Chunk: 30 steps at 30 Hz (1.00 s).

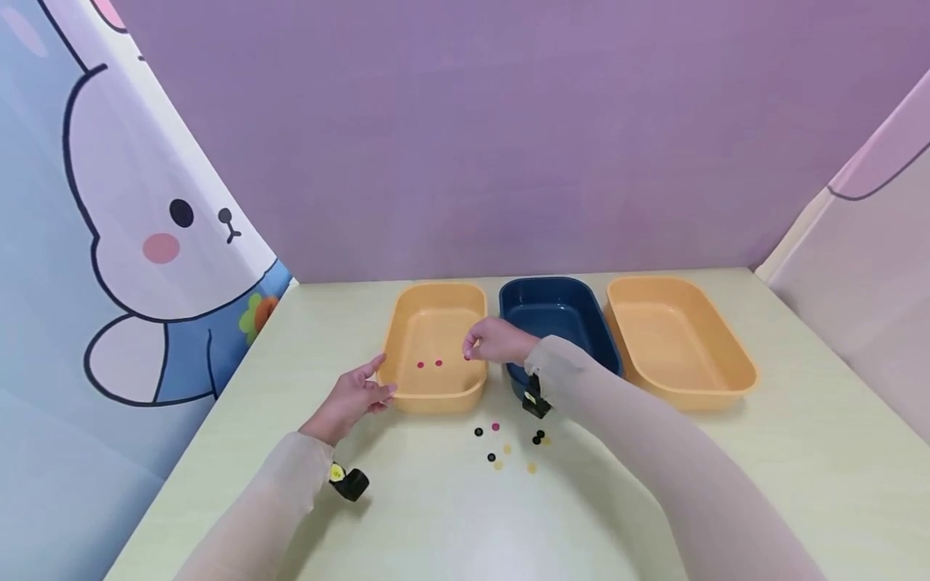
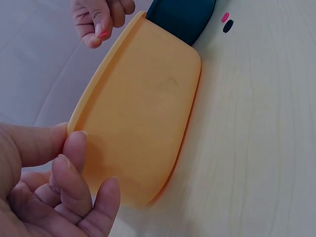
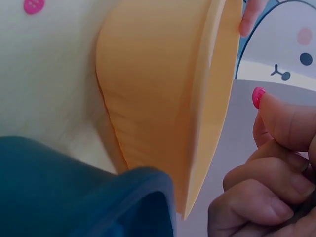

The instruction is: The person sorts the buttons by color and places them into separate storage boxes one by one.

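Observation:
My right hand (image 1: pixel 497 340) pinches a pink button (image 3: pixel 258 97) between thumb and fingertip, over the right side of the left orange tray (image 1: pixel 436 403). Two pink buttons (image 1: pixel 429 364) lie on that tray's floor. At the tray's near left corner, my left hand (image 1: pixel 353 397) holds the rim between thumb and finger, as the left wrist view also shows. In front of the trays, loose on the table, are another pink button (image 1: pixel 496 427), several black buttons (image 1: pixel 479 432) and several pale yellow buttons (image 1: pixel 532 468).
A dark blue tray (image 1: pixel 555 282) stands right of the left orange tray, partly behind my right wrist. Beyond it is a second orange tray (image 1: pixel 697 397). A purple wall (image 1: pixel 508 145) rises behind the pale table (image 1: pixel 421 516), with a rabbit-print panel (image 1: pixel 145 194) at left.

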{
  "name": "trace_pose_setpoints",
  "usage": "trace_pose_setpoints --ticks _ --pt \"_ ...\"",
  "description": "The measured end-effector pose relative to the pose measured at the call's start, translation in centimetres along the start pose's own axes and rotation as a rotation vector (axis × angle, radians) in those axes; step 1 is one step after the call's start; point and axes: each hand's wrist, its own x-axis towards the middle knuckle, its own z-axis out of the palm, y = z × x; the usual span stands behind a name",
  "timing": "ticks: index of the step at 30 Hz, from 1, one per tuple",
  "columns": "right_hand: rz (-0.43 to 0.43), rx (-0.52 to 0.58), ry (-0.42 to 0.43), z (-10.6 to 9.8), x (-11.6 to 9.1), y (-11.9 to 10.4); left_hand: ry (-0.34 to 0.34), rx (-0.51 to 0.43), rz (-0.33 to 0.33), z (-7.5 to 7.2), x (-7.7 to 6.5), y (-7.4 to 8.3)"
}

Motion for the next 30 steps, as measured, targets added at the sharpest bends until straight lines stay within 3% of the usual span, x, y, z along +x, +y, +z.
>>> trace_pose_setpoints --ticks 6,14,22,30 --pt "-0.020 -0.041 0.020 -0.1 1.3 0.1 -0.007 -0.019 0.036 0.4 0.2 -0.3" --pt "-0.036 -0.040 -0.040 0.5 3.9 -0.8 0.003 -0.017 0.000 0.9 -0.1 -0.4" --pt "-0.068 -0.065 0.031 -0.1 5.9 -2.0 0.008 -0.025 0.012 0.9 0.6 0.5" --pt "-0.082 -0.083 -0.030 0.1 7.7 -1.9 0.016 -0.016 0.006 1.1 0.3 0.4"
